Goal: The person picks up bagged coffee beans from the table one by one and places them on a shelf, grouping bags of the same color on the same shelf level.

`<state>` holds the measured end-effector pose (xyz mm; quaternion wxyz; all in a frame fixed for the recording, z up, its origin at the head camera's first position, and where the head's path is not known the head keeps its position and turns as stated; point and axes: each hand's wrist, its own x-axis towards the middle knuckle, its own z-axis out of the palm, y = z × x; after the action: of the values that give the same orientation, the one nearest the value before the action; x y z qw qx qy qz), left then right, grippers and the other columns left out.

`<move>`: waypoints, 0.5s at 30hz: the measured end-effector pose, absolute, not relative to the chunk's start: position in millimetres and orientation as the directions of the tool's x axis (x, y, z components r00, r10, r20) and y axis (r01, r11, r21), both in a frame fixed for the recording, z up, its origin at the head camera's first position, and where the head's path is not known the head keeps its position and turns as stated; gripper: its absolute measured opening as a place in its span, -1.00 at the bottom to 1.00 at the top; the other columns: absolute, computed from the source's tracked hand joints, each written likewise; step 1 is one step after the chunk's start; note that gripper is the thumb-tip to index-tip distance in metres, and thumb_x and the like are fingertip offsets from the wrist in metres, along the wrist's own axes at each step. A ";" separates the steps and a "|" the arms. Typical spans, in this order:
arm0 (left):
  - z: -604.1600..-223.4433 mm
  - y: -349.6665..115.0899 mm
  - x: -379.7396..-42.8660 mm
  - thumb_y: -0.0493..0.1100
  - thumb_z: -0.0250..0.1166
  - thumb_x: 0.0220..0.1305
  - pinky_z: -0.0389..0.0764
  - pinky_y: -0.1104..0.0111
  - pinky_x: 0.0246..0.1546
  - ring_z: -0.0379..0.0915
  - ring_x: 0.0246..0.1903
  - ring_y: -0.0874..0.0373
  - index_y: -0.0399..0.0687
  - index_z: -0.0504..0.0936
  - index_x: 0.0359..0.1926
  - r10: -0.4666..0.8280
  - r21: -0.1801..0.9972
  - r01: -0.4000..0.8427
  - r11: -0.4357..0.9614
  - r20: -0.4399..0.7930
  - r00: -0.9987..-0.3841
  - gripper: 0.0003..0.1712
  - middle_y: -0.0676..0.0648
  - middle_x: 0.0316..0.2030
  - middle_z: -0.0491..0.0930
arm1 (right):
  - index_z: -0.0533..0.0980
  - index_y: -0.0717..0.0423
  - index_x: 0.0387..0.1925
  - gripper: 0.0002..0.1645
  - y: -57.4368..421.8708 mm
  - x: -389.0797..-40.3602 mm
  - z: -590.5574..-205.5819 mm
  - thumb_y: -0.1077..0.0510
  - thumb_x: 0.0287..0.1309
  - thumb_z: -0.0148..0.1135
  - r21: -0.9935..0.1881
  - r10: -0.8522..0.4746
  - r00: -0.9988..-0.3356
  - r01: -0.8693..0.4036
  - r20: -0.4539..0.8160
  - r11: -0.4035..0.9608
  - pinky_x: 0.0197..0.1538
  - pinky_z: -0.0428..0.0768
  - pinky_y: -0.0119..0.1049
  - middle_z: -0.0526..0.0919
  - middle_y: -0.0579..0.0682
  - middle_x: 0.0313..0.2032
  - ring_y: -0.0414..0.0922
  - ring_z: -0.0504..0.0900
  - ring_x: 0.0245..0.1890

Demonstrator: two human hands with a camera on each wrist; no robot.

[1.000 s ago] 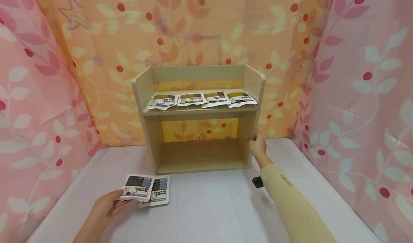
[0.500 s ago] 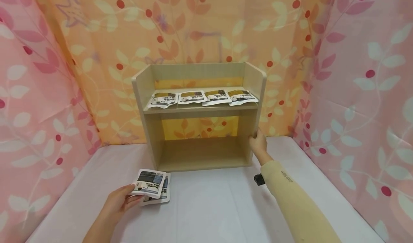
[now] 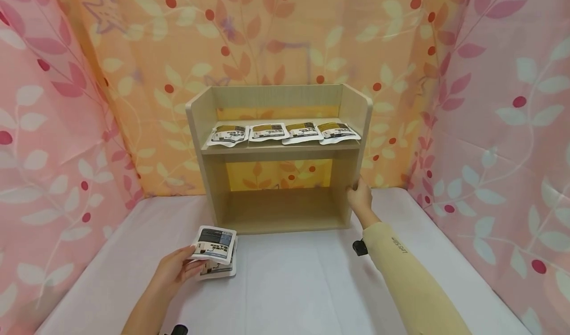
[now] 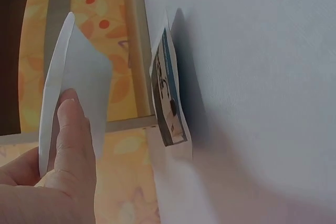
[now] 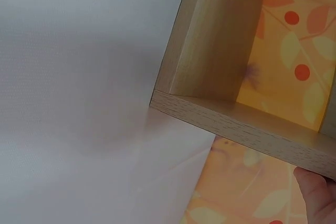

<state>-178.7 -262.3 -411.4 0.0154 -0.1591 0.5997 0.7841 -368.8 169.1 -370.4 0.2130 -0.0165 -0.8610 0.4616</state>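
Note:
My left hand (image 3: 175, 270) pinches a white pouch (image 3: 214, 244) with a dark printed label by its left edge. In the left wrist view the held pouch (image 4: 81, 72) shows its plain back, with fingers behind it. A second pouch (image 3: 220, 271) lies on the table under it, partly covered in the head view; the left wrist view shows the two apart. My right hand (image 3: 360, 199) grips the right side panel of a small wooden shelf (image 3: 280, 151) at its front edge. In the right wrist view only part of that hand (image 5: 317, 195) shows against the panel.
Several white pouches with gold and dark labels (image 3: 268, 132) lie in a row on the shelf's upper board. The lower compartment (image 3: 285, 209) has an open back. A white cloth covers the table (image 3: 285, 295). Patterned curtains (image 3: 267, 38) stand behind and at both sides.
My left hand has carried its pouch right and slightly up, now covering more of the pouch on the table. My right hand stays on the shelf's side panel.

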 end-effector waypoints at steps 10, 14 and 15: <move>-409.4 -246.5 -184.4 -0.24 -0.12 0.52 0.61 0.22 -0.13 0.68 -0.34 0.09 -0.60 -0.13 0.39 -0.123 0.924 -0.203 -0.323 -0.254 -0.959 -0.35 -0.07 -0.33 0.63 | 0.34 0.28 0.24 -0.47 170.4 -369.1 -370.5 0.26 0.23 0.01 -0.807 0.215 -0.916 -0.166 0.340 0.567 0.16 0.33 0.23 0.49 0.40 0.12 0.34 0.44 0.14; -410.1 -241.4 -186.6 -0.22 -0.11 0.52 0.63 0.27 -0.18 0.69 -0.35 0.11 -0.58 -0.11 0.39 -0.123 0.928 -0.207 -0.309 -0.255 -0.959 -0.35 -0.07 -0.34 0.63 | 0.34 0.28 0.24 -0.47 170.3 -368.8 -369.7 0.27 0.22 0.01 -0.810 0.217 -0.915 -0.166 0.339 0.563 0.17 0.33 0.23 0.49 0.40 0.13 0.33 0.43 0.15; -410.3 -240.4 -187.0 -0.22 -0.11 0.52 0.63 0.28 -0.19 0.69 -0.35 0.11 -0.57 -0.10 0.39 -0.122 0.929 -0.211 -0.305 -0.258 -0.958 -0.35 -0.06 -0.34 0.64 | 0.34 0.28 0.23 -0.47 170.2 -368.5 -369.7 0.27 0.22 0.01 -0.810 0.217 -0.915 -0.167 0.339 0.562 0.17 0.33 0.22 0.49 0.41 0.13 0.33 0.43 0.15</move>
<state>-187.0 -240.4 -410.3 0.0277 -0.1415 0.5887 0.7954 -368.5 170.2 -369.7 0.2051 -0.0145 -0.8597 0.4676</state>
